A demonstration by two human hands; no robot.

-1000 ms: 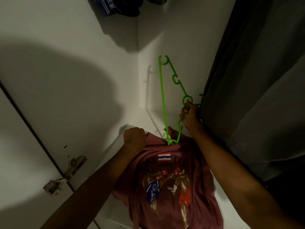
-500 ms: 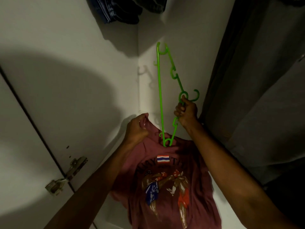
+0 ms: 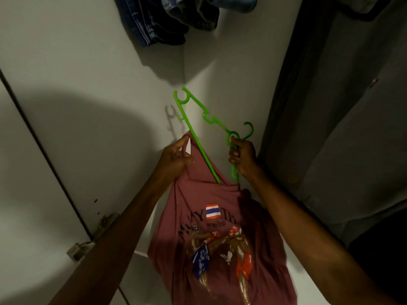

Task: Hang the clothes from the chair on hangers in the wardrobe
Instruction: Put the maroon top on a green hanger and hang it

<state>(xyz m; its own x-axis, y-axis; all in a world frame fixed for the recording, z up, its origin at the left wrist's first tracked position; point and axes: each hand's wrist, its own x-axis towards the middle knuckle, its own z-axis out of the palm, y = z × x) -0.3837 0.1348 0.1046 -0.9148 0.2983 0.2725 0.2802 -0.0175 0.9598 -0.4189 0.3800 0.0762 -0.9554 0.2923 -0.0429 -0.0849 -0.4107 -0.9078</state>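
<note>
The person is threading a green plastic hanger point(image 3: 199, 140) into the neck of a maroon printed T-shirt point(image 3: 217, 236) inside the wardrobe. The left hand point(image 3: 176, 157) pinches the shirt's shoulder; the right hand point(image 3: 242, 156) grips the hanger near its hook. Next, the raised hanger arm must slip under that shoulder.

shirt point(image 3: 211, 238) print, below both hands' fingers: partly readable "MUAY T…", folds hide the rest. small script under the flag patch point(image 3: 213, 211), too blurred to read.
</note>
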